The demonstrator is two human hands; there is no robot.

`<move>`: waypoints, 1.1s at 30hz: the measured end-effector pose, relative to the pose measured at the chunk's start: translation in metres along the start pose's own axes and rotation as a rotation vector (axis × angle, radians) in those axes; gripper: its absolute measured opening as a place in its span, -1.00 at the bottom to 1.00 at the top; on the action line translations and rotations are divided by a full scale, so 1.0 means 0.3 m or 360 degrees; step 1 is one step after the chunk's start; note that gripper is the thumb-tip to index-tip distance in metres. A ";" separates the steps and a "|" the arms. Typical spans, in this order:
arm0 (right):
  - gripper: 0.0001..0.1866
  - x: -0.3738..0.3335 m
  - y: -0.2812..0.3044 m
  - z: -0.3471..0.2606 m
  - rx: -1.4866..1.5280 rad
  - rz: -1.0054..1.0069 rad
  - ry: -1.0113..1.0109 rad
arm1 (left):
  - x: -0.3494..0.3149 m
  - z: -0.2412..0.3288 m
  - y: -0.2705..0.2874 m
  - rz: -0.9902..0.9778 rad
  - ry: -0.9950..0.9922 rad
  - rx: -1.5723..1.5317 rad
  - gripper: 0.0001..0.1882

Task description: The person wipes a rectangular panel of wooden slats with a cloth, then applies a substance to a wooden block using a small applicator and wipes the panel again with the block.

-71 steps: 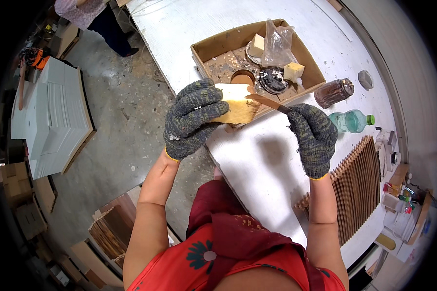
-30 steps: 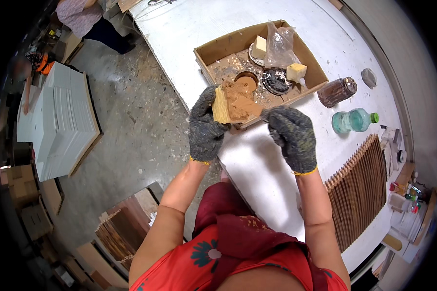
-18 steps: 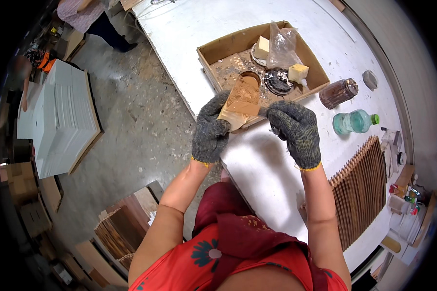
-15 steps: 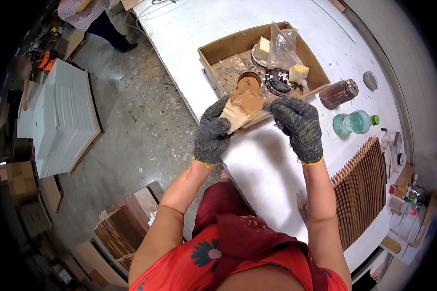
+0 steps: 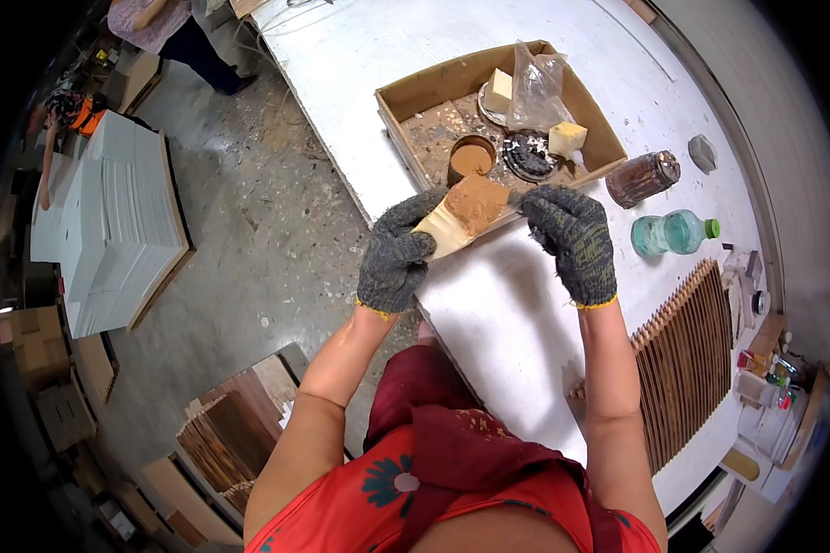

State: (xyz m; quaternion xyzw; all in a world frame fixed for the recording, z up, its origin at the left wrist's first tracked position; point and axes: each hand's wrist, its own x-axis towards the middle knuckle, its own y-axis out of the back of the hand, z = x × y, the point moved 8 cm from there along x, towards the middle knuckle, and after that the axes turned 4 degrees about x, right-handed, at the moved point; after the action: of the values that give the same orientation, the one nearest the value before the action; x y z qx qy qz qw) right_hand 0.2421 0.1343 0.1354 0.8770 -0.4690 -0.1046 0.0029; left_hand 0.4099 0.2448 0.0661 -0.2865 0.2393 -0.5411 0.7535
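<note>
Gloved fingers (image 5: 415, 208) of the left hand (image 5: 392, 258) are closed on the near, bare end of a sponge (image 5: 443, 230), held tilted over the box's near rim, by the counter's left edge. The right hand's (image 5: 570, 238) fingers are pinched narrow at the sponge's right edge, seemingly around a spatula (image 5: 515, 197) whose blade is hard to tell from the paste. Brown paste (image 5: 477, 205) covers the sponge's far part; the near end is pale, so the coating looks only partly done. Just beyond, in the box (image 5: 461, 81), a cup (image 5: 453, 164) holds more paste, with a blackened lid (image 5: 527, 155) and foam block (image 5: 567, 138) beside it. Toward the counter's (image 5: 507, 304) right edge lie a jar (image 5: 644, 179), a bottle (image 5: 669, 230) and, nearer, slats (image 5: 682, 359).
</note>
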 end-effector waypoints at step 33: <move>-0.86 -0.017 -0.052 -0.004 0.0035 -0.0117 0.0295 | -0.017 -0.040 0.016 0.0060 0.0002 0.0003 -0.31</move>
State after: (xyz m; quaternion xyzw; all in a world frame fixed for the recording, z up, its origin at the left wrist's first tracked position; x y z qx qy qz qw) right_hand 0.2524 0.1471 0.1359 0.8995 -0.4353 -0.0178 0.0328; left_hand 0.4036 0.2486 0.0546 -0.2809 0.2446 -0.5274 0.7637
